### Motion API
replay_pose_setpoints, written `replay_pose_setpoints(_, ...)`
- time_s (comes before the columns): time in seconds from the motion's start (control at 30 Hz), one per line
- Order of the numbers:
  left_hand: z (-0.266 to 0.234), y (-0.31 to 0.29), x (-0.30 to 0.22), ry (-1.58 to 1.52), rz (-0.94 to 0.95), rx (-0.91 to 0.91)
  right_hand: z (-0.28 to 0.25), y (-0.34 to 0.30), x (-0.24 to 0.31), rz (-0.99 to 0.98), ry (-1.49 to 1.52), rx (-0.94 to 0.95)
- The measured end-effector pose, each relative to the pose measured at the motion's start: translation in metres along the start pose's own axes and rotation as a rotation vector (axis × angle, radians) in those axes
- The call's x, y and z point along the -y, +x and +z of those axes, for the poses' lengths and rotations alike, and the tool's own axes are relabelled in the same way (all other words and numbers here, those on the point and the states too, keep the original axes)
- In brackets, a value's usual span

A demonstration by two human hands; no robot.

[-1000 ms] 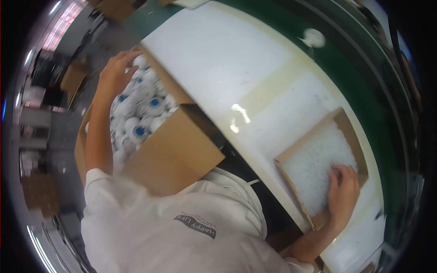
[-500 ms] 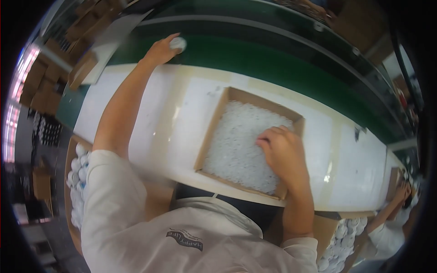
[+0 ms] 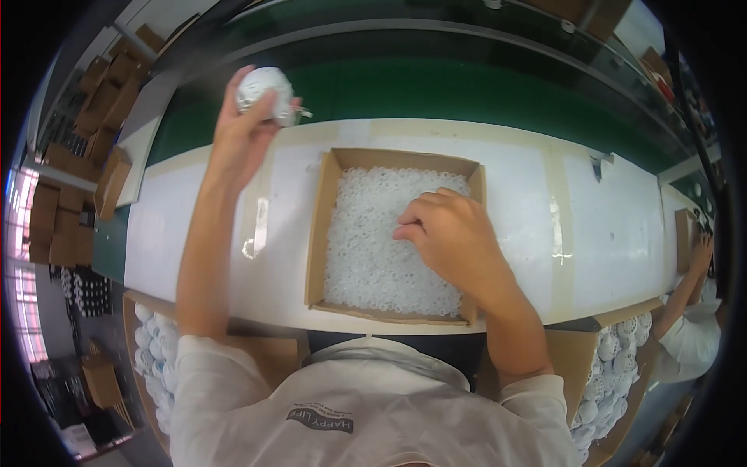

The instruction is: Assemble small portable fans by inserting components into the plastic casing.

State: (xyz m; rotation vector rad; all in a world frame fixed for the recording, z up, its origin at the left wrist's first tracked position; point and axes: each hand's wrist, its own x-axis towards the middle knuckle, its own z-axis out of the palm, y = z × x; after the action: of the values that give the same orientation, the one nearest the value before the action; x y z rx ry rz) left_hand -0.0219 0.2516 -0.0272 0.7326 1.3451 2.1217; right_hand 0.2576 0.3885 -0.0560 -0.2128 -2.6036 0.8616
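Raised over the near edge of the green belt, my left hand [image 3: 243, 132] is closed around a white ball-shaped housing [image 3: 268, 87]. Slots show in its shell, and a short pale wire end sticks out on the right. Over a shallow cardboard box [image 3: 317, 233] my right hand [image 3: 447, 229] is closed, thumb and fingertips pinched together; whatever they hold, if anything, is hidden. Many small clear rings [image 3: 373, 257] fill that box, which lies on the white worktable [image 3: 529, 233] in front of me.
A green conveyor belt [image 3: 405, 93] runs along the table's far side. Cartons of white round housings stand at my left [image 3: 148, 350] and right [image 3: 611, 381]. A co-worker [image 3: 692, 335] works at the far right. Stacked cardboard boxes [image 3: 58, 218] stand at the left.
My left hand has lifted the white housing off the belt area and turned it, bringing it nearer. My right hand remains pinched over the ring box. The whole view has shifted.
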Motion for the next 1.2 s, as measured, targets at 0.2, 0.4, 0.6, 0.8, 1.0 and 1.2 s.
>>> replay_pose_setpoints(0.2, 0.046, -0.052, 0.012, -0.138, -0.058, 0.129, 0.006, 0.006, 0.002, -0.08, 0.033, -0.086)
replay_pose_setpoints(0.4, 0.034, -0.059, 0.022, -0.356, -0.251, 0.238, 0.006, 0.004, 0.003, 0.042, 0.096, -0.067)
replay_pose_setpoints(0.6, 0.029, -0.067, 0.035, -0.238, -0.073, 0.345, 0.001, 0.004, 0.004, 0.015, 0.007, -0.012)
replay_pose_setpoints(0.8, 0.03, -0.071, 0.032, -0.272, -0.213, 0.335, -0.005, 0.008, 0.013, 0.18, 0.09, 0.067)
replay_pose_setpoints(1.0, 0.036, -0.077, 0.033, -0.096, -0.071, 0.332, -0.005, 0.008, 0.011, 0.096, -0.011, 0.074)
replay_pose_setpoints(1.2, 0.038, -0.082, 0.035, -0.003, 0.04, 0.373, -0.006, 0.008, 0.017, 0.21, 0.158, 0.014)
